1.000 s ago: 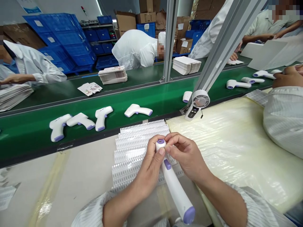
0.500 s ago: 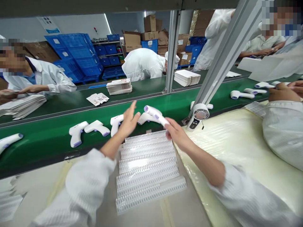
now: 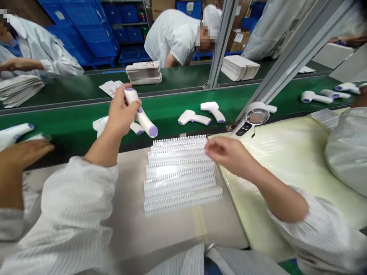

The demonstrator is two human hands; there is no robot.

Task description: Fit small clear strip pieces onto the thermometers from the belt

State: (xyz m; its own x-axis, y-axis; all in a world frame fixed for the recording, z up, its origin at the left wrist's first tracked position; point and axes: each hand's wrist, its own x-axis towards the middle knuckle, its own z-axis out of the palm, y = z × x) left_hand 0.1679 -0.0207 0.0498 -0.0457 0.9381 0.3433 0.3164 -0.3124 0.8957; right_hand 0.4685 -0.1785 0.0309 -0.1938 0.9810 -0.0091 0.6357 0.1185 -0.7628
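Left of centre, the left hand (image 3: 118, 114) grips a white gun-shaped device (image 3: 146, 123) over the green conveyor (image 3: 164, 100). Right of centre, the right hand (image 3: 226, 154), fingers (image 3: 212, 148) loosely curled, is beside the toothed strips (image 3: 179, 172) on the worktop (image 3: 160, 233). Upper right stands a small fan (image 3: 257, 114); a co-worker's hand (image 3: 28, 152) reaches in far left.

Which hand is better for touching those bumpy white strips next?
Probably the right hand: it is close to the white strips, while the left hand is farther off, holding a white device.
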